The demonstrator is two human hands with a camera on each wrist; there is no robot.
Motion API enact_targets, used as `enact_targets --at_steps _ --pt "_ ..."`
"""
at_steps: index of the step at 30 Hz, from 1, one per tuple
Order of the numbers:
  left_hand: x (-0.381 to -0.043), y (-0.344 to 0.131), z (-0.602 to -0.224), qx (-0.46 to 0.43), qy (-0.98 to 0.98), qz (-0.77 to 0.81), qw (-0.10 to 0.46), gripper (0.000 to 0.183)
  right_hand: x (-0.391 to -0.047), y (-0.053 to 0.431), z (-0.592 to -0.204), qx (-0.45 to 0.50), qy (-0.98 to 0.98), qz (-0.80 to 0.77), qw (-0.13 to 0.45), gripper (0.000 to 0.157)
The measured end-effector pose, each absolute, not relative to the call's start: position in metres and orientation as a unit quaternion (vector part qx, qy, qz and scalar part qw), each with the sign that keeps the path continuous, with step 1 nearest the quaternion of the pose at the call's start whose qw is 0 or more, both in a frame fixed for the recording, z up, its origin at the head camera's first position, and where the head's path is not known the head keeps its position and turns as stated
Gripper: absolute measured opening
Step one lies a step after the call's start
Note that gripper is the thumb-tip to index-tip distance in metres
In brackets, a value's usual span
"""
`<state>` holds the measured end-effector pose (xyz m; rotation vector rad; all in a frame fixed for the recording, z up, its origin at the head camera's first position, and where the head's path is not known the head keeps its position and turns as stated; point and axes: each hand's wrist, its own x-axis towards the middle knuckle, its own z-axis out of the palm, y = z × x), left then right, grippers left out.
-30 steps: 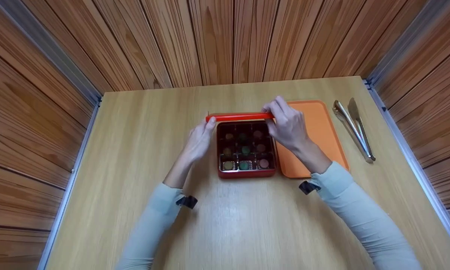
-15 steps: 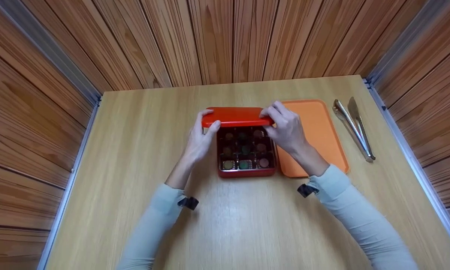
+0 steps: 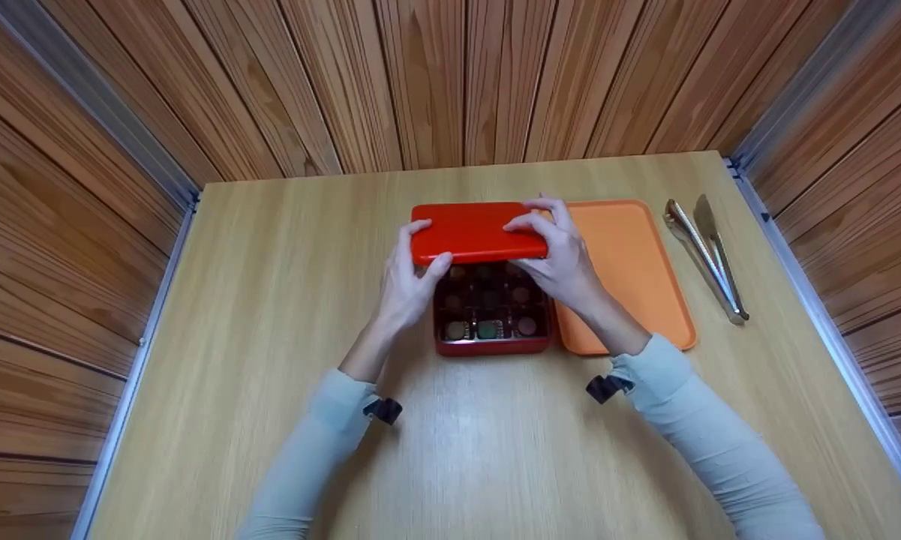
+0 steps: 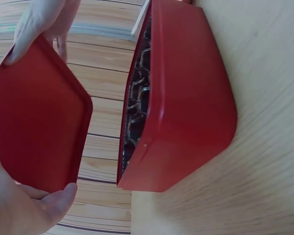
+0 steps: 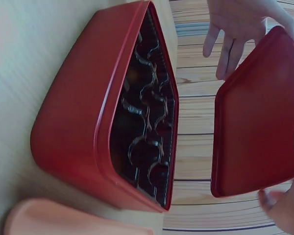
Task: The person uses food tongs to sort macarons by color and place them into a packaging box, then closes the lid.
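Observation:
Above the back part of a red tin box point(image 3: 493, 349), a bright red lid point(image 3: 473, 232) is held up, tilted and apart from the box. My left hand point(image 3: 407, 291) grips the lid's left edge, thumb at its near corner. At the lid's right edge, my right hand point(image 3: 568, 259) holds on with fingers over the top. Round candies, perhaps chocolates, such as a green one point(image 3: 488, 328), sit in the box's divided insert; the lid and its shadow obscure the back ones. Both wrist views show a gap between the box point(image 4: 191, 98) and the lid's underside point(image 5: 259, 127).
An orange tray point(image 3: 634, 255) lies just right of the box, partly behind my right hand. Metal tongs point(image 3: 705, 259) and a knife-like or spatula-like utensil point(image 3: 713, 225) lie farther right. Wood-plank walls point(image 3: 435, 90) enclose the back and sides of the table point(image 3: 270, 300).
The lid has tipped from nearly edge-on to showing its top face, and its near edge has come down over the box's back rows. Both hands have turned with it, still gripping.

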<state>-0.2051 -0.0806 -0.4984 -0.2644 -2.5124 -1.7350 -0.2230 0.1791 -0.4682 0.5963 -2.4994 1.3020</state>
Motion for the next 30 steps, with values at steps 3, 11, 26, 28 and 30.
enact_targets --at_steps 3,11,26,28,30 --pt "-0.205 -0.078 -0.499 -0.084 -0.823 -0.559 0.048 0.083 -0.223 0.179 -0.468 0.174 -0.861 0.466 0.103 0.043" --pt "-0.205 -0.075 -0.500 -0.081 -0.827 -0.552 0.073 0.088 -0.223 0.178 -0.463 0.118 -0.866 0.485 -0.007 0.065" --pt "-0.203 -0.080 -0.511 -0.106 -0.826 -0.552 0.044 0.101 -0.217 0.189 -0.463 0.115 -0.846 0.513 -0.084 0.083" --pt "-0.202 -0.080 -0.513 -0.115 -0.824 -0.553 0.038 0.104 -0.215 0.190 -0.467 0.115 -0.844 0.518 -0.081 0.080" --pt "-0.201 -0.081 -0.515 -0.125 -0.825 -0.551 0.033 0.108 -0.212 0.192 -0.472 0.113 -0.844 0.519 -0.070 0.075"
